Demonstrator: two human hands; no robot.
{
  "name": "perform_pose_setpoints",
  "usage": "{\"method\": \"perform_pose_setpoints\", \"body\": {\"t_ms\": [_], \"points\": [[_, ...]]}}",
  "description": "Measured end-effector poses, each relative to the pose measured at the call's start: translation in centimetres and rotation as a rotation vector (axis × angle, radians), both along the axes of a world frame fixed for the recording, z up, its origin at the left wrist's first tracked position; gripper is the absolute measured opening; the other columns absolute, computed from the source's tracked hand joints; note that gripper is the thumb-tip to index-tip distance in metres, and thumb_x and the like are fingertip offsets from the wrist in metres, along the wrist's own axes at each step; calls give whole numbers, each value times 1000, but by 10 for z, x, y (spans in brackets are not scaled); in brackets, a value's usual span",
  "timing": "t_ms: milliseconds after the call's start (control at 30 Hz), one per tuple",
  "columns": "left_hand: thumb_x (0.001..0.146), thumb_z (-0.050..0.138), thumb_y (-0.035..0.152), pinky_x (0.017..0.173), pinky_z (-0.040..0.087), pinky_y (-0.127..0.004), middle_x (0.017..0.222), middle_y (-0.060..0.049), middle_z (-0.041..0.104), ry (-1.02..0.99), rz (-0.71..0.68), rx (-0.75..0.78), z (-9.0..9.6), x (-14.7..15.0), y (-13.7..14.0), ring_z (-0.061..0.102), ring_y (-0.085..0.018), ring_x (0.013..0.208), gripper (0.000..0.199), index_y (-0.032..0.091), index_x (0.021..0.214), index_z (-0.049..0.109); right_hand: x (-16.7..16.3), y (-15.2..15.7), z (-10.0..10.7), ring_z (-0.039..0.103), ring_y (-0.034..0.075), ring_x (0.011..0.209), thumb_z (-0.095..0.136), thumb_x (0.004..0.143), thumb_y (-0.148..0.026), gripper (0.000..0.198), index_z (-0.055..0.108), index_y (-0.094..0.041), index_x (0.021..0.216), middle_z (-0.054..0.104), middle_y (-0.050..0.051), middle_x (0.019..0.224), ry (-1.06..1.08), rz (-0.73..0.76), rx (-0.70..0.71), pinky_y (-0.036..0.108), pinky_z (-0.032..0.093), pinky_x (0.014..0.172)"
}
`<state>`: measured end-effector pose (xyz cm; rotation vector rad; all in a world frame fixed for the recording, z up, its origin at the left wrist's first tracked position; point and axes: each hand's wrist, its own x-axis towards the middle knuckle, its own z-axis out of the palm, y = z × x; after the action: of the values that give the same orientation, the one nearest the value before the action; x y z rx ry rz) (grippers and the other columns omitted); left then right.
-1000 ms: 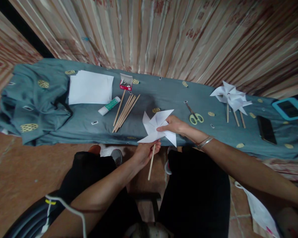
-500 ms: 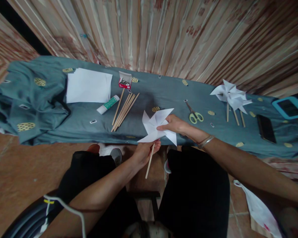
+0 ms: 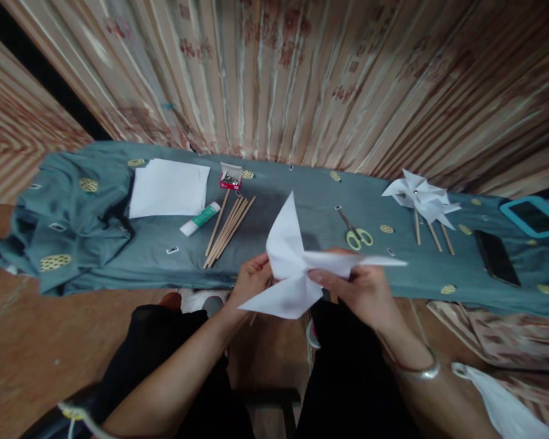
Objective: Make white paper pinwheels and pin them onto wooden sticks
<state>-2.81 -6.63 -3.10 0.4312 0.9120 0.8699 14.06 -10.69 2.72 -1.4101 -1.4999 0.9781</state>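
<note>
The person holds a white paper pinwheel up over the near edge of the worktop, probably so that its blades hang free of the cloth. The right hand has its fingers closed on the paper, the thumb pressed near the hub, which seems meant to steady the middle. The left hand is behind the blades, its fingers curled; paper hides their tips, so I can't tell how tightly they close or on what.

To the left lie a stack of paper, a glue tube, loose wooden sticks and an open red box of small metal pieces, grouped as if for easy reach. Scissors lie beyond the right hand; farther right, other pinwheels on sticks overlap, seemingly set aside, near a dark phone and a blue-framed device.

A rumpled blue-green cloth with yellow motifs covers the worktop. A pleated curtain hangs behind, above a brownish tiled floor.
</note>
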Motion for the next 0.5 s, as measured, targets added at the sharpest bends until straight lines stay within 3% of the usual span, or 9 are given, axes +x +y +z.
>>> {"method": "perform_pose_setpoints", "body": {"t_ms": [133,233,367,500], "points": [[49,85,12,49,41,-19,63,-2,70,69,-20,137,12,-6,11,56,-11,53,22,14,68,76,-5,-15,2,67,17,73,58,89,-26,11,67,-23,94,72,3,83,-230,126,448,30,52,64],[46,87,20,49,42,-20,66,-4,71,98,-56,151,20,-5,11,57,-12,53,27,14,70,77,-2,-15,0,67,19,80,57,90,-22,17,62,-22,107,73,4,88,-347,104,656,34,53,72],[38,91,24,53,44,-20,66,-5,70,100,-106,167,26,2,8,59,-13,58,29,13,58,73,6,-15,0,68,20,87,54,92,-19,28,54,-21,120,73,7,96,-429,65,742,37,52,79],[41,92,32,54,45,-21,58,0,65,64,-143,152,21,8,2,55,-12,55,33,15,62,73,12,-15,1,68,19,87,55,91,-18,30,52,-23,120,73,5,97,-467,46,709,36,53,79]]}}
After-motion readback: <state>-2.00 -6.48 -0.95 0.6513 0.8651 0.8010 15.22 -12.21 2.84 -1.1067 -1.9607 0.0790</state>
